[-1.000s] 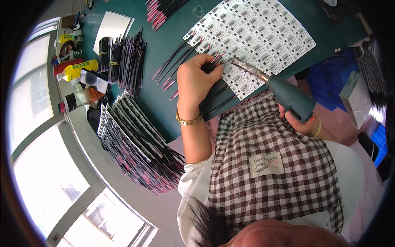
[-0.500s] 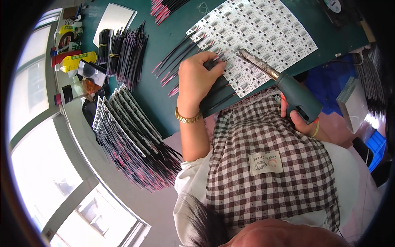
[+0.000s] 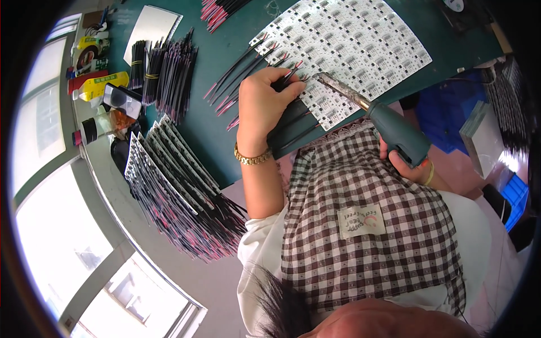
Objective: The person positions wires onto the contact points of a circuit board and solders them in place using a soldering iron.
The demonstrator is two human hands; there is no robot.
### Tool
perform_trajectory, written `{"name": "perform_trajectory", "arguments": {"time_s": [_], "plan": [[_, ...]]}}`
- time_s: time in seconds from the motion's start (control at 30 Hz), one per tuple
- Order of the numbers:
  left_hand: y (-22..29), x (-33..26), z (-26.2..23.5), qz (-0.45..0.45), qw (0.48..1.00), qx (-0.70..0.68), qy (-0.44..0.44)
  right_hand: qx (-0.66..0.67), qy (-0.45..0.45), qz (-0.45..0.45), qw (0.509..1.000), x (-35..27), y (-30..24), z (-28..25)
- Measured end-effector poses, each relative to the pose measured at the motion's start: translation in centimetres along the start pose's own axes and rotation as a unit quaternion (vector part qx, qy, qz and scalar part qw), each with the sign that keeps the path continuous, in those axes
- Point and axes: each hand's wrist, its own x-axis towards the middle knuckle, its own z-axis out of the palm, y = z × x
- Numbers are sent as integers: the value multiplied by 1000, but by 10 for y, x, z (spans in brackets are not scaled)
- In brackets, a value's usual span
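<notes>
My left hand [image 3: 261,106] lies over the left edge of a white circuit board sheet [image 3: 360,45] with rows of small parts. It pinches a black-and-red wire [image 3: 292,73] between thumb and fingers, its bare end over the board. Several similar wires [image 3: 234,70] run from that edge onto the green table. My right hand [image 3: 407,168] grips the dark green handle of a soldering gun [image 3: 398,133]. The gun's metal barrel points up and left, its tip close to the pinched wire; whether it touches the board I cannot tell.
Bundles of black wires [image 3: 176,79] lie at the left on the green table [image 3: 217,152], near a yellow bottle [image 3: 104,85]. Wired boards [image 3: 174,169] stand stacked at the lower left. A red-and-black wire bundle [image 3: 220,12] lies at the far edge. Blue bins [image 3: 445,124] are at the right.
The soldering gun and my right hand have shifted left and slightly up. My left hand has moved a little left, and the wire in it now shows more clearly.
</notes>
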Motion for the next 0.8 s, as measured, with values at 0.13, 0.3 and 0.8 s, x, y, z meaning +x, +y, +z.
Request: {"name": "perform_trajectory", "arguments": {"time_s": [0.13, 0.3, 0.8], "plan": [[0, 0, 2, 7, 1000, 0, -1, -38, -21, -13, 999, 3, -1, -4], [3, 0, 2, 5, 1000, 24, -2, -72, -14, -58, 996, 7, -2, -5], [-5, -9, -5, 110, 993, 31, 28, -12, -22, -33, 999, -4, 17, -10]]}}
